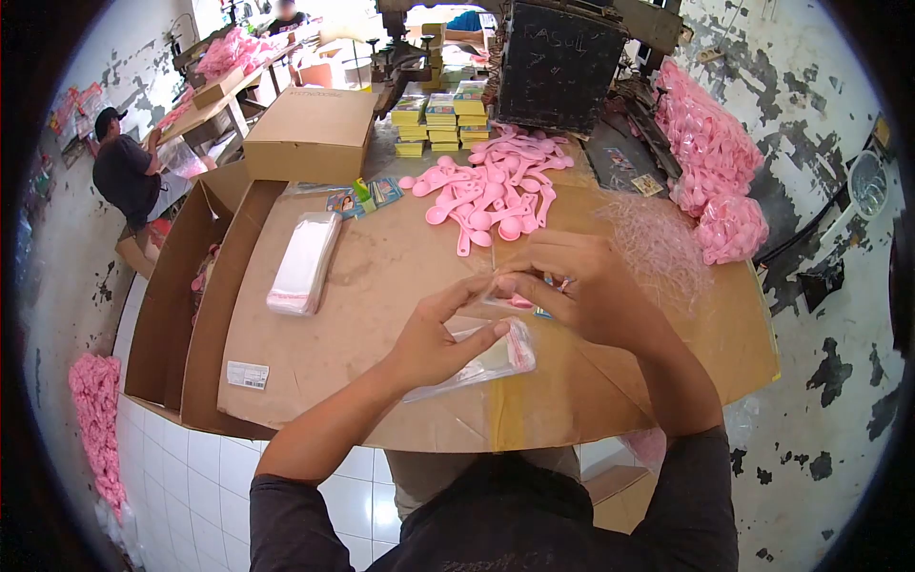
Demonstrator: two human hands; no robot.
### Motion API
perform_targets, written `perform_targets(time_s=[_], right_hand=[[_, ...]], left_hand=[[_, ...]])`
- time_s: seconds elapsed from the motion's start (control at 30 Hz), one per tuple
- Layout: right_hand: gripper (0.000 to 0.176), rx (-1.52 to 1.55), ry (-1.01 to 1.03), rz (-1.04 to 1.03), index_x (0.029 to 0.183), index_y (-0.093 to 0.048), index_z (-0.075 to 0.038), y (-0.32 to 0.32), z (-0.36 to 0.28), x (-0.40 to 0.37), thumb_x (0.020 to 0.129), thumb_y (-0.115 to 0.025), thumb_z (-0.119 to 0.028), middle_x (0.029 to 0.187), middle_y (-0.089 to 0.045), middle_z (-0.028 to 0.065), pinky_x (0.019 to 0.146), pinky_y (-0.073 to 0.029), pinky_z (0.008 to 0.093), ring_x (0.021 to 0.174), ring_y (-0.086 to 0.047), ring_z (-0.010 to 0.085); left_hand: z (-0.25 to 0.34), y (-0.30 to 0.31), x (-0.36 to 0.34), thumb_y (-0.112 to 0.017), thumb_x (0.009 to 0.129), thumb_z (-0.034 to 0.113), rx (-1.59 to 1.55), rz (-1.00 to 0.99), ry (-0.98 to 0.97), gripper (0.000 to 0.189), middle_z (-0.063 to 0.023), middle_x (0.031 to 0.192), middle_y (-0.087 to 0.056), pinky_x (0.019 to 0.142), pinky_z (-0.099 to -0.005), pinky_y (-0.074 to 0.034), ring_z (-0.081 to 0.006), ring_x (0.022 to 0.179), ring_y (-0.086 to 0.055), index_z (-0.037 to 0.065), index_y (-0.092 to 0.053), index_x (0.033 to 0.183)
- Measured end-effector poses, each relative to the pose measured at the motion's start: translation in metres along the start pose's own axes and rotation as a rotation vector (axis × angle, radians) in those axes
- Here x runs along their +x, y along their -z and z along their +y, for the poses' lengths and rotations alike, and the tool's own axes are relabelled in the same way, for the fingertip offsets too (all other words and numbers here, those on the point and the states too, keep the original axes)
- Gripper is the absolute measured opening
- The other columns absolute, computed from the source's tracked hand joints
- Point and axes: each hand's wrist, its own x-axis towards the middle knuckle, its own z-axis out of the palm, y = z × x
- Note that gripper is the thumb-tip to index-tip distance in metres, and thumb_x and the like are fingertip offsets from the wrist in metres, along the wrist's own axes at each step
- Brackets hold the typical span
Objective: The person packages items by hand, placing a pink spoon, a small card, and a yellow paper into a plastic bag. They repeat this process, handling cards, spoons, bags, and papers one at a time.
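My right hand (577,286) is closed, its thumb and fingers pinching the top of a clear plastic bag. Inside or just behind that bag shows a pink piece (519,300), partly covered by my fingers. My left hand (443,338) meets the right one at the bag's edge with its fingertips, while its thumb stretches lower. Under the left thumb lies a stack of clear plastic bags (519,348) on the cardboard tabletop (381,257). A pile of pink plastic spoons (491,191) spreads out beyond my hands.
Another bag stack (305,262) lies at left, below some printed cards (367,197). Card stacks (443,119), a closed carton (310,133) and a black box (558,67) stand at the back. Bundled pink spoons (705,143) line the right wall. A person (129,167) works at far left.
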Motion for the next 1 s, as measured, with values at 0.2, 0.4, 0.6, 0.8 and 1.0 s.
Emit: perform_targets(time_s=[0.2, 0.4, 0.6, 0.8, 1.0], right_hand=[[0.014, 0.094, -0.147, -0.013, 0.097, -0.069, -0.001, -0.004, -0.006, -0.002, 0.088, -0.074, -0.010, 0.091, -0.069, 0.0130, 0.068, -0.052, 0.0368, 0.075, -0.065, 0.0273], [0.015, -0.307, 0.189, 0.237, 0.096, -0.069, -0.005, -0.019, -0.004, 0.000, 0.083, -0.074, -0.009, 0.099, -0.065, 0.0075, 0.076, -0.051, 0.0375, 0.091, -0.064, 0.0261], [0.018, -0.598, 0.322, 0.170, 0.088, -0.065, -0.004, -0.037, 0.004, 0.002, 0.074, -0.071, -0.014, 0.096, -0.060, 0.0079, 0.079, -0.046, 0.0366, 0.094, -0.060, 0.0230], [0.017, -0.683, 0.220, 0.124, 0.091, -0.063, -0.005, -0.044, 0.022, 0.003, 0.078, -0.066, -0.015, 0.087, -0.054, 0.0093, 0.079, -0.046, 0.0391, 0.085, -0.056, 0.0273], [0.010, 0.685, -0.616, -0.026, 0.094, -0.056, -0.004, 0.056, 0.047, -0.032, 0.097, -0.059, -0.013, 0.074, -0.058, 0.0053, 0.055, -0.049, 0.0297, 0.062, -0.058, 0.0107]], left_hand=[[-0.004, -0.002, 0.000, -0.067, 0.100, 0.009, -0.126, 0.028, 0.112, 0.033, -0.0092, 0.113, -0.073, 0.092, -0.0277, -0.053, -0.0133, 0.105, -0.067, -0.001, -0.062, 0.131], [0.003, -0.003, 0.002, -0.066, 0.099, 0.006, -0.250, 0.138, 0.181, 0.035, -0.0064, 0.103, -0.075, 0.074, -0.0226, -0.054, -0.0086, 0.089, -0.068, -0.003, -0.061, 0.132], [0.000, -0.002, -0.003, -0.068, 0.096, 0.005, 0.135, 0.120, 0.154, 0.040, -0.0064, 0.090, -0.076, 0.065, -0.0230, -0.052, -0.0066, 0.076, -0.066, -0.005, -0.059, 0.134], [-0.023, -0.006, -0.003, -0.073, 0.092, 0.015, 0.392, 0.147, -0.117, 0.047, -0.0151, 0.089, -0.077, 0.052, -0.0269, -0.046, -0.0104, 0.054, -0.060, -0.003, -0.060, 0.134], [-0.004, 0.004, 0.003, -0.066, 0.100, 0.011, -0.097, 0.107, 0.250, 0.036, -0.0108, 0.098, -0.077, 0.078, -0.0261, -0.056, -0.0106, 0.090, -0.071, -0.002, -0.060, 0.133]])
